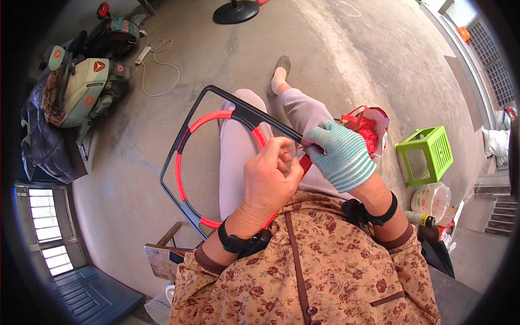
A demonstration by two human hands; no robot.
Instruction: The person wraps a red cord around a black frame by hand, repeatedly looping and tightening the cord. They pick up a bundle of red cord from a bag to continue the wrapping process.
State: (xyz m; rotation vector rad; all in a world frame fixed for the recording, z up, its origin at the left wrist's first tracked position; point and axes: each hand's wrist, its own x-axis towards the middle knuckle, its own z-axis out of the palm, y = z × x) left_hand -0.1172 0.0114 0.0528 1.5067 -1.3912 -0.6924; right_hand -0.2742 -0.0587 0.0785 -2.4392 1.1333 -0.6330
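Observation:
A black angular frame (246,112) with a round inner ring lies across my lap. Red cord wrapping (180,176) covers stretches of that ring, and the side near my body shows tight red coils. My bare left hand (271,176) is closed, its fingers pinching a thin red cord (295,149) that runs toward the frame. My right hand (341,156), in a pale green and white striped glove, grips the frame's right end; the fingers underneath are hidden. Beside my right knee, an open bag (382,125) holds a tangle of red cord (368,136).
A bright green plastic stool (441,154) stands at right, with a clear plastic jar (430,200) nearer me. A scooter (84,89) is parked at far left, near a white power strip (143,54) and cable. A round black base (235,12) stands ahead; a wooden seat (162,261) is at lower left.

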